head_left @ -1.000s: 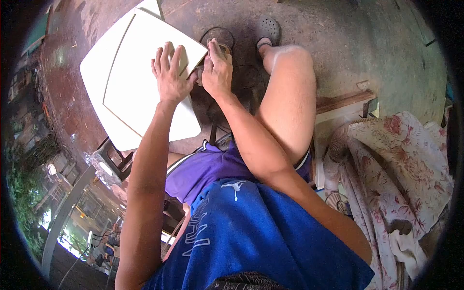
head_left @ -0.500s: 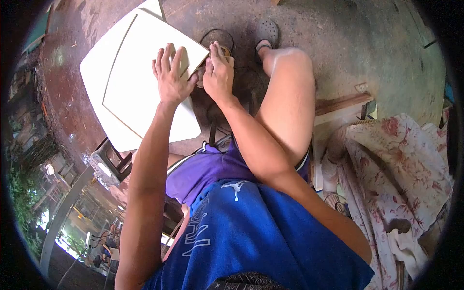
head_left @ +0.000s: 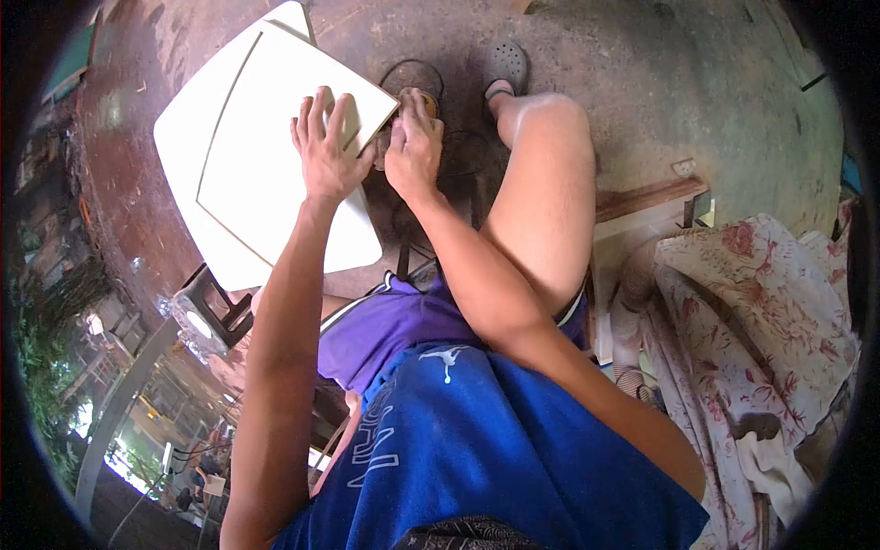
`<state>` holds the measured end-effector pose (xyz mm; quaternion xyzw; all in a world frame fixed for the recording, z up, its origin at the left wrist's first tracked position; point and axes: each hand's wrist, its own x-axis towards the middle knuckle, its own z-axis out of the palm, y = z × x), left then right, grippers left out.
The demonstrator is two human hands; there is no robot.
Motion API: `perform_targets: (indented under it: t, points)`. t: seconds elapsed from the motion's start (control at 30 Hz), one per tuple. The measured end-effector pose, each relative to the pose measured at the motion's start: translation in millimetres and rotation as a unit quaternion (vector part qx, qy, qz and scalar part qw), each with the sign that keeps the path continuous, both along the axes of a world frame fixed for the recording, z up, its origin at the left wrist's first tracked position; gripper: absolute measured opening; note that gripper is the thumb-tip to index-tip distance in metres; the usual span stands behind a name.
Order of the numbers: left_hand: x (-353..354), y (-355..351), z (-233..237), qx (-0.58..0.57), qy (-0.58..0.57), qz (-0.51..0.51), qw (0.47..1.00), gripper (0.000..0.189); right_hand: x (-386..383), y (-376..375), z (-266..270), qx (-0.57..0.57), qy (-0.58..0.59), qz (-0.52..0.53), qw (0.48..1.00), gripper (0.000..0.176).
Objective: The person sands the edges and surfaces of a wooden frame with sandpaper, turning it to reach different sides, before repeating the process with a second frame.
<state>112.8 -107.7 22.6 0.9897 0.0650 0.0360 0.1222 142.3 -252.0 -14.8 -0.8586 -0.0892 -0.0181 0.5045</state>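
Note:
My left hand (head_left: 325, 151) lies on a flat white panel (head_left: 266, 119), its fingers spread over the surface near the right side. Beneath that panel is a larger white board (head_left: 188, 156) with rounded corners. Just past the panel's right corner, my right hand (head_left: 414, 151) is closed, with its fingers bent together beside the edge. What it grips is hidden under the fingers. A dark, round object with a yellowish part (head_left: 429, 103) shows behind the right hand, partly covered by it.
A grey clog (head_left: 507, 66) is on the foot at the upper middle. Floral cloth (head_left: 761, 321) hangs at the right, near a wooden plank (head_left: 651, 199). At the left stands a dark metal frame (head_left: 209, 307), with plants and clutter beyond.
My right hand has shifted slightly down along the panel's corner, and its fingers are more bent. My left hand stays spread on the panel, nearly unmoved.

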Motion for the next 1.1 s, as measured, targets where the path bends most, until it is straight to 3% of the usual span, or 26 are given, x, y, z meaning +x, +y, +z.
perform_targets:
  t: [0.07,0.17,0.33,0.43,0.63,0.83,1.0,1.1]
  points:
    - [1,2,-1,-0.001,0.005,0.006,1.0,0.091,-6,0,13,0.051,0.031,-0.089,0.994,0.048]
    - [0,2,-2,-0.005,-0.004,-0.003,1.0,0.091,-7,2,6,0.041,-0.041,-0.025,0.998,0.049]
    - [1,0,0,0.006,0.005,0.003,1.0,0.092,13,-4,-3,0.054,0.012,-0.041,0.998,0.045]
    - [1,1,-1,0.002,0.002,0.001,1.0,0.091,10,-13,9,0.072,-0.049,-0.042,0.995,0.044]
    - [1,-1,2,0.009,0.002,0.002,1.0,0.091,22,-13,4,0.008,-0.071,-0.015,0.997,0.037]
    - [0,1,1,-0.001,0.001,-0.004,1.0,0.092,13,-18,18,-0.037,-0.118,0.024,0.992,0.044]
    - [0,0,1,0.004,0.001,-0.002,1.0,0.093,17,-22,13,-0.023,-0.098,0.024,0.995,0.047]
    - [0,2,0,0.004,-0.004,-0.003,1.0,0.092,19,-26,11,-0.036,-0.092,-0.033,0.995,0.049]
